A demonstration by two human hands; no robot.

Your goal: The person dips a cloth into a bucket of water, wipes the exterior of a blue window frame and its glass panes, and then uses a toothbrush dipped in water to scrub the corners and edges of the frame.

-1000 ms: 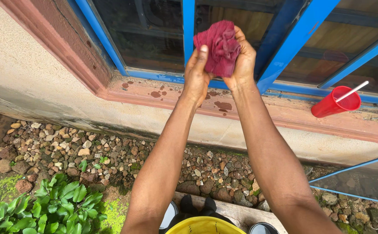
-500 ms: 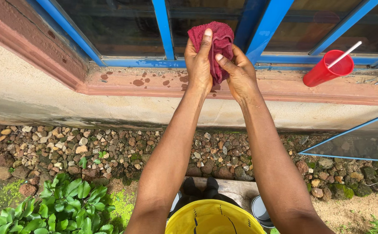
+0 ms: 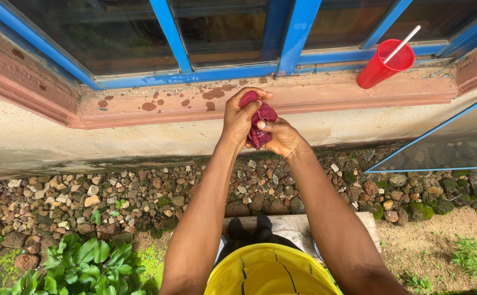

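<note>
Gripping a balled maroon cloth, both hands clench before the stained sill, red cup well apart.

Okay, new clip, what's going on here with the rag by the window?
A person stands outside a blue-framed window, gripping a bunched dark red cloth in both hands. The left hand wraps its upper part; the right hand holds it from below. The cloth is held in front of the wall just below the reddish window sill, which shows dark wet spots. A red cup with a white straw stands on the sill to the right.
</note>
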